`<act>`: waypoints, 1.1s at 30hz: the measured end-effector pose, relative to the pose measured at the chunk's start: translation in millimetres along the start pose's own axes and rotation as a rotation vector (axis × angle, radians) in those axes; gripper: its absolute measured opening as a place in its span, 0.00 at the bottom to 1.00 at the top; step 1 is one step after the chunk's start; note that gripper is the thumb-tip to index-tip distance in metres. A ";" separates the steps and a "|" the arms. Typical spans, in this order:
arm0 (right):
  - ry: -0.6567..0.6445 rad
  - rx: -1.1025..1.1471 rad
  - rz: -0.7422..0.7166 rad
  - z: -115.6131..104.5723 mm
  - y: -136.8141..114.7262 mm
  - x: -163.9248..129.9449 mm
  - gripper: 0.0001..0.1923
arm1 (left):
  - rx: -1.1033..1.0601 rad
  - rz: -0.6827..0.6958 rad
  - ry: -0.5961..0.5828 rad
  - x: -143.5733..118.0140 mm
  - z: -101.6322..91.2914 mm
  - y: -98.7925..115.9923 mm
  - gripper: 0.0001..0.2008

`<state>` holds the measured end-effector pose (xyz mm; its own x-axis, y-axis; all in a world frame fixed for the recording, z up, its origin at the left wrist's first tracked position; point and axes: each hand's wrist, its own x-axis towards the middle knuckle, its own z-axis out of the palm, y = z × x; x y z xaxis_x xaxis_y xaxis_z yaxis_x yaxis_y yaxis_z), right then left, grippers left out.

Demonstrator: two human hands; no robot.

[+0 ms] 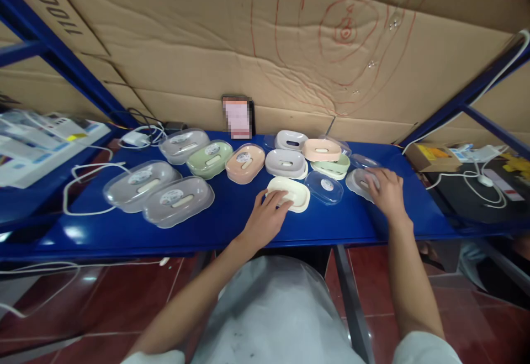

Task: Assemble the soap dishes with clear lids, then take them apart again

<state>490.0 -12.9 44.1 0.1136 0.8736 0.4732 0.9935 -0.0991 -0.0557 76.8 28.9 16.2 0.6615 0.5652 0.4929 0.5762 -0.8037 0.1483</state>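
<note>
- My left hand (265,217) lies palm down on the blue tabletop (232,217), near the front edge. Its fingers are loosely spread and rest on the near rim of the cream soap dish (292,190); they touch it without closing around it.
- The cream soap dish sits open, without a cover, roughly midway along the tabletop and toward the front edge.
- My right hand (387,190) lies palm down toward the right end of the tabletop. Its fingers are extended over the grey soap dish (356,180) and cover its right part; I cannot tell whether they grip it.
- A loose clear lid (325,186) lies flat between the cream and grey dishes, just beside the cream one.
- Behind the cream dish stands a white dish (285,162); to its right is a stack with a peach dish (321,148) on top.
- On the left half of the tabletop stand covered dishes: two grey (178,201) near the front, a green one (209,158) and a peach-coloured one (245,162) further back.
- A white cable (83,173) loops over the left end of the tabletop.
- A cardboard wall (265,49) runs along the rear edge.
</note>
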 end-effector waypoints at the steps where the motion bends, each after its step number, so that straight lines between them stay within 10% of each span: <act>1: -0.013 0.000 -0.003 -0.1 -3.4 -7.0 0.24 | -0.009 0.004 0.004 -0.9 -0.7 0.8 0.15; 15: -0.055 0.151 -0.110 -8.3 -6.3 -11.7 0.26 | -0.011 0.028 -0.030 -2.6 -4.5 3.1 0.12; 25: 0.165 0.092 -0.057 11.4 -9.9 -17.2 0.22 | 0.342 -0.506 0.107 -78.0 -99.5 -74.2 0.26; 29: 0.186 0.173 -0.104 4.2 -62.7 -18.8 0.24 | 0.277 -0.630 0.025 -111.8 -117.5 -94.3 0.26; 33: -0.060 0.401 -0.533 -2.9 -164.5 -10.4 0.22 | 0.147 -0.608 0.075 -114.5 -112.7 -97.3 0.20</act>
<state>325.4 -7.1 50.9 -0.4043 0.7803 0.4772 0.8348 0.5280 -0.1561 -109.1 21.4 42.0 0.1626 0.8940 0.4175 0.9021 -0.3062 0.3042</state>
